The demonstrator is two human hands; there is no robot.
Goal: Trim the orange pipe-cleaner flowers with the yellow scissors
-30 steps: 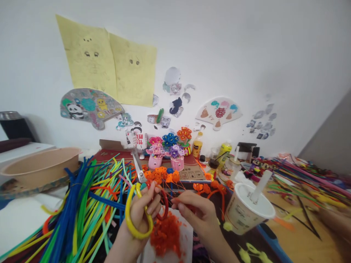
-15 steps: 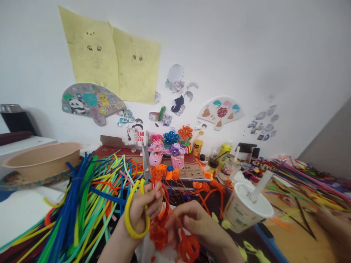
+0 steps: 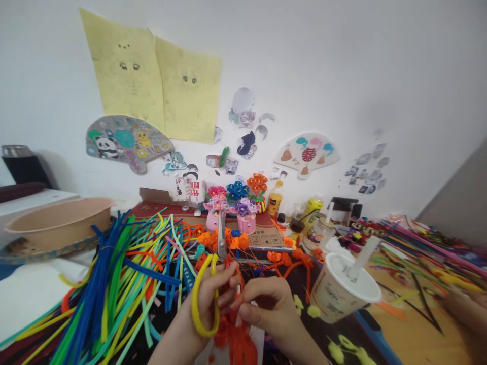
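Yellow-handled scissors (image 3: pixel 196 301) hang on my left hand (image 3: pixel 207 298), the loops around its fingers and the blades pointing up. That hand's fingers also pinch a red-orange pipe cleaner, partly hidden. Close beside it, my right hand (image 3: pixel 270 306) has its thumb and forefinger together on an orange-red pipe cleaner strand. Below both hands hang fuzzy orange-red pipe cleaner flowers (image 3: pixel 239 342), blurred and partly covered by the fingers. Several finished orange flowers (image 3: pixel 238 239) lie just beyond the scissors.
Bundled pipe cleaners (image 3: pixel 114 284) spread over the left side. A lidded drink cup (image 3: pixel 331 294) with a straw stands right of my hands. Pink flower pots (image 3: pixel 246 224) and a juice bottle (image 3: pixel 274 200) stand at the back. Another person's hand (image 3: pixel 466 306) shows at far right.
My left hand and the scissors have shifted right, the blades swinging upright. My right hand has come closer to the left. The orange-red flowers below have drawn together.
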